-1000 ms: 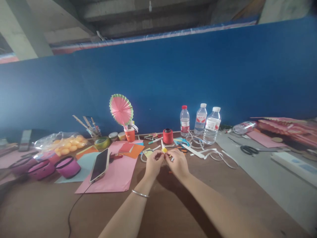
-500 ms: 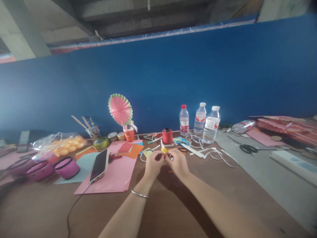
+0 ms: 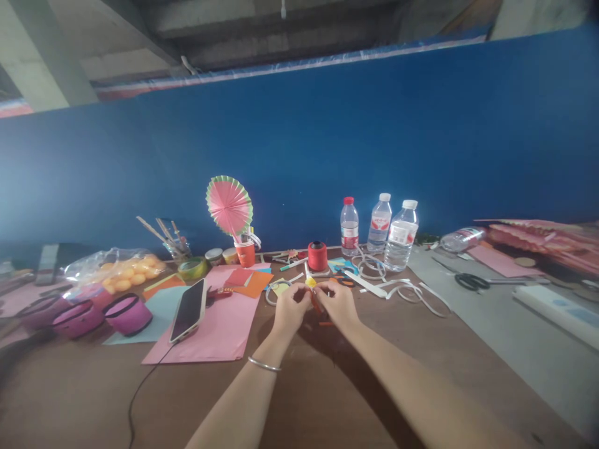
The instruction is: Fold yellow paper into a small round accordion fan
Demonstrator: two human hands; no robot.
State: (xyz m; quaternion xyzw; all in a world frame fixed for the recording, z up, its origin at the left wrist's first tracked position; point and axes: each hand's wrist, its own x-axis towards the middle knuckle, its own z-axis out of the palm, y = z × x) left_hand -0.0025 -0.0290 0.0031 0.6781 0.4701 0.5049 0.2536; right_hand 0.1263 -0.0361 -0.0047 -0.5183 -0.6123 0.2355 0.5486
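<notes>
Over the middle of the table, my left hand (image 3: pixel 291 305) pinches a small yellow piece (image 3: pixel 310 282) with a white stick-like part behind it. The fingertips of my right hand (image 3: pixel 337 302) are pressed together right beside that piece; what they grip is hidden. Between and below the hands an orange strip (image 3: pixel 318 304) shows. A red thread spool (image 3: pixel 317 255) stands just beyond my hands. White cord (image 3: pixel 407 290) lies in loops to their right, and a roll of pale tape (image 3: pixel 279 288) is at the left fingers.
Three water bottles (image 3: pixel 349 227) stand behind, right. Left are a phone (image 3: pixel 189 310) on pink paper (image 3: pixel 224 333), a red cup (image 3: pixel 244 254) with a pleated fan (image 3: pixel 229 206), purple bands (image 3: pixel 127 313) and bagged yellow balls (image 3: pixel 126 274). Scissors (image 3: pixel 470 282) and a power strip (image 3: pixel 556 312) lie right.
My right fingers have shifted slightly away from the yellow piece, and the orange strip between the hands shows more. The left hand stays nearly in place. The view has shifted a little.
</notes>
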